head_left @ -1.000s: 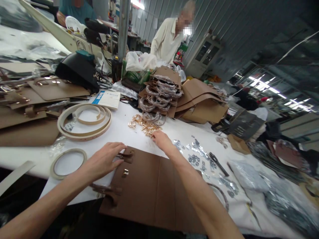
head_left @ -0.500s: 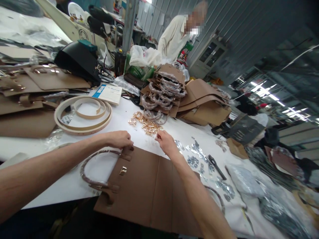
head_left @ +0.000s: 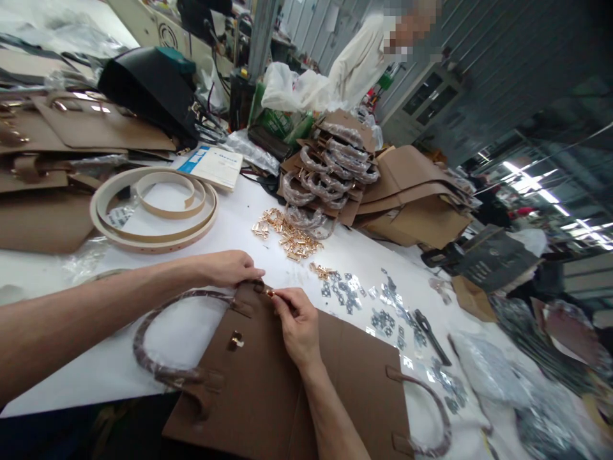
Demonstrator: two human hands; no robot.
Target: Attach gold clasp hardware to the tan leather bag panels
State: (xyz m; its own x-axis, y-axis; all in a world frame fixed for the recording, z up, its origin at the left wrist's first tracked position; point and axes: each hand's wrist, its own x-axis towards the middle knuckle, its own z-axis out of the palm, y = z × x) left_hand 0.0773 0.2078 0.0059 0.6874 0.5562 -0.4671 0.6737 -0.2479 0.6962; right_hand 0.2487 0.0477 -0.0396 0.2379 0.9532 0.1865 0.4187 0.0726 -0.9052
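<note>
A flat brown bag panel (head_left: 268,358) lies before me, with film-wrapped handles at its left and right ends. A gold clasp plate (head_left: 235,341) sits near its left handle (head_left: 143,345). At the panel's upper corner my left hand (head_left: 230,267) is closed, its fingers pinching a short dark brown strap (head_left: 258,287). My right hand (head_left: 299,326) reaches over the panel, thumb and fingertips closed on a small gold metal fitting (head_left: 271,293) against the strap's end. Beyond the hands is a heap of similar gold fittings (head_left: 292,237).
Silver metal plates (head_left: 383,319) and a dark tool (head_left: 431,337) lie to the right. Coiled tan strips (head_left: 153,243) and a booklet (head_left: 213,167) are at left. Stacked bag pieces with wrapped handles (head_left: 330,169) stand behind; a person in a light shirt (head_left: 357,64) is beyond.
My right hand has come back from the gold heap to the strap by my left hand, carrying a gold fitting. My left hand stays at the panel's corner. The view has shifted slightly.
</note>
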